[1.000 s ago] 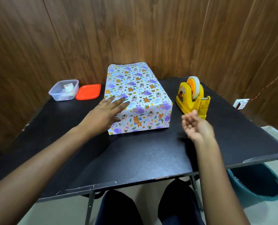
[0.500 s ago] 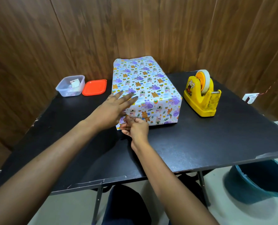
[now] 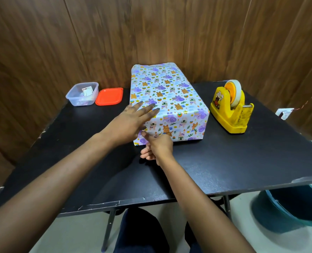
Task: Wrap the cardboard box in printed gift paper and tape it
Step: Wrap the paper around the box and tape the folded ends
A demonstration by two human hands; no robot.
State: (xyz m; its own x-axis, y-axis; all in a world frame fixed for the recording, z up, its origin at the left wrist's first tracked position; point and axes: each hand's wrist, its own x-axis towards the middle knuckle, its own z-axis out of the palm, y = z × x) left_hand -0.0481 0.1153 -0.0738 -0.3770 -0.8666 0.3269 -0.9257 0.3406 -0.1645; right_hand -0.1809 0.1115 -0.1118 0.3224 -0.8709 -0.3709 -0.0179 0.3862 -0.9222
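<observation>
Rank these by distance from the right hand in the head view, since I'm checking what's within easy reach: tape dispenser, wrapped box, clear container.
1. wrapped box: the right hand touches its near left corner.
2. tape dispenser: off to the right, beside the box.
3. clear container: far back on the left.

One head-worn wide view looks forward and down, close over the table (image 3: 224,170).

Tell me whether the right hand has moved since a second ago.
Yes. The right hand moved left, away from the tape dispenser, to the near face of the wrapped box, below the left hand.
</observation>
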